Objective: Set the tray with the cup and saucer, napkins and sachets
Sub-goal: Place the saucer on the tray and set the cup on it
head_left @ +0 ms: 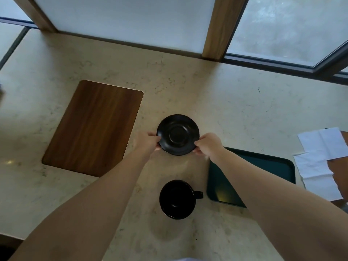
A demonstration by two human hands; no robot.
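Note:
A black saucer point(178, 134) is held at the middle of the beige counter, gripped on both sides. My left hand point(146, 141) pinches its left rim and my right hand point(209, 146) pinches its right rim. Nearer to me stands a black cup point(176, 199), upright and empty, its handle pointing right. A dark green tray point(278, 166) lies to the right, partly hidden under my right forearm. White napkins point(320, 161) lie unfolded beyond the tray at the right edge. No sachets are in view.
A brown wooden board point(94, 127) is set into the counter point(226, 102) on the left. Frosted window panes and wooden posts point(220, 27) line the counter's far edge. A brown surface point(339, 166) shows under the napkins.

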